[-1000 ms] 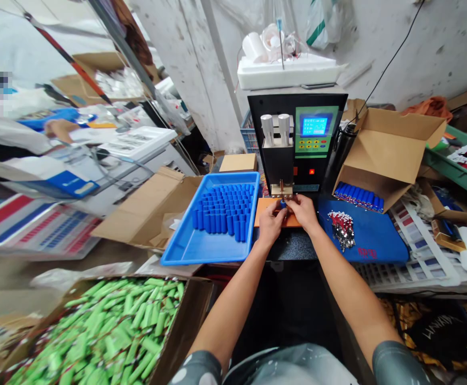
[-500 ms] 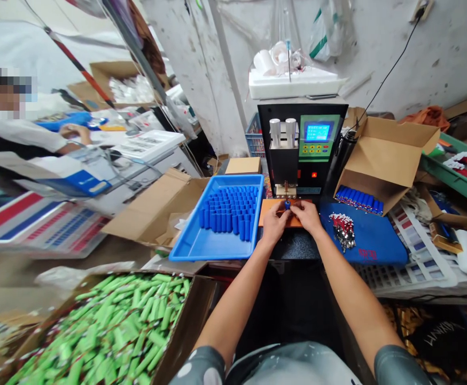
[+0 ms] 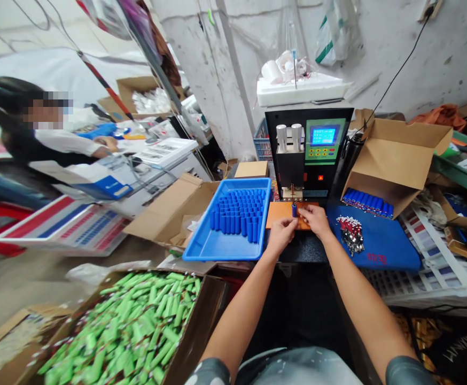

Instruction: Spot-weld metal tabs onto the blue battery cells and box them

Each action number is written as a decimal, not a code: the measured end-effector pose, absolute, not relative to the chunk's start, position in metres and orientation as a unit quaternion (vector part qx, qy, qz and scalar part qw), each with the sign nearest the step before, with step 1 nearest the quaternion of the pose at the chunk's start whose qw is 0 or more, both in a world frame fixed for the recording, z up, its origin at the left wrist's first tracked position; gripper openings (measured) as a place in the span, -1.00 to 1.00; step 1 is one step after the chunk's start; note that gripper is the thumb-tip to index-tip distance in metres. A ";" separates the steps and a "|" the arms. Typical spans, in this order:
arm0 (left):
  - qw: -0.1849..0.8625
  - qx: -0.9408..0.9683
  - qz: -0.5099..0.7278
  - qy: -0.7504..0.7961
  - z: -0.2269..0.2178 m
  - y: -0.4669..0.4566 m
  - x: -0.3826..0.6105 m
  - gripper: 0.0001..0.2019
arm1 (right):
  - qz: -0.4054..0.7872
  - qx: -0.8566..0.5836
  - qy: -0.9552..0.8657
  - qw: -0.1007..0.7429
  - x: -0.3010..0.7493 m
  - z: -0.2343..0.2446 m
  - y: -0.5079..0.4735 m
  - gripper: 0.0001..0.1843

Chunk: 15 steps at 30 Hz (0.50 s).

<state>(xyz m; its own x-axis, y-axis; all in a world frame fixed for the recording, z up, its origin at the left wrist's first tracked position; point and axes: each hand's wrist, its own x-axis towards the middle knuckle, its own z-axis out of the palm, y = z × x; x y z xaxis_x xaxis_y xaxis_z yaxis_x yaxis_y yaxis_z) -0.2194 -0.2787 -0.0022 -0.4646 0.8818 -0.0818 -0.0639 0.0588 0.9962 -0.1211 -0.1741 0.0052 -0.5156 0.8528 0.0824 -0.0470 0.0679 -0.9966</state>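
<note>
A blue cylindrical battery cell [image 3: 294,210] stands upright on the orange plate [image 3: 274,213], directly beneath the electrodes of a black spot welder [image 3: 290,176]. My left hand [image 3: 281,235] is just in front of the cell, thumb and fingertips pinched together; anything between them is too small to make out. Close by the cell's right side is my right hand [image 3: 314,219], its fingers also drawn into a pinch, with their contents hidden. To the left, a blue tray [image 3: 201,248] holds several upright blue cells [image 3: 237,211].
Red-and-white wire leads [image 3: 350,234] lie on a blue mat [image 3: 394,251] at the right. Behind it an open cardboard box [image 3: 389,155] contains more blue cells. A box of green wrapped cells [image 3: 137,326] sits at lower left. A co-worker [image 3: 57,133] sits at far left.
My fingers have drawn back from around the cell, which now shows more fully under the welder. The view has swung slightly left, bringing more of the co-worker into sight.
</note>
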 end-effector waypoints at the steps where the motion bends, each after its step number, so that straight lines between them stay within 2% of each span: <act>1: 0.402 0.332 0.612 0.594 -0.003 -0.277 -0.219 -0.58 | 0.617 -0.319 -0.620 0.366 -0.120 0.006 -0.174 -0.58; 8: 0.443 0.325 0.655 0.518 -0.004 -0.275 -0.216 -0.53 | 0.683 -0.303 -0.579 0.325 -0.114 0.013 -0.168 -0.57; 15: 0.403 0.331 0.663 0.537 -0.006 -0.273 -0.219 -0.54 | 0.635 -0.257 -0.670 0.289 -0.109 0.013 -0.170 -0.59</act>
<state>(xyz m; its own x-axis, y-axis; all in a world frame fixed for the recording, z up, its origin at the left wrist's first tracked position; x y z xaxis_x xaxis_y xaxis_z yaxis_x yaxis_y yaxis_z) -0.2191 -0.2733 -0.0057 -0.4555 0.8902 0.0062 -0.1797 -0.0987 0.9788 -0.1090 -0.1698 0.0135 -0.7018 0.7098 0.0607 -0.0226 0.0630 -0.9978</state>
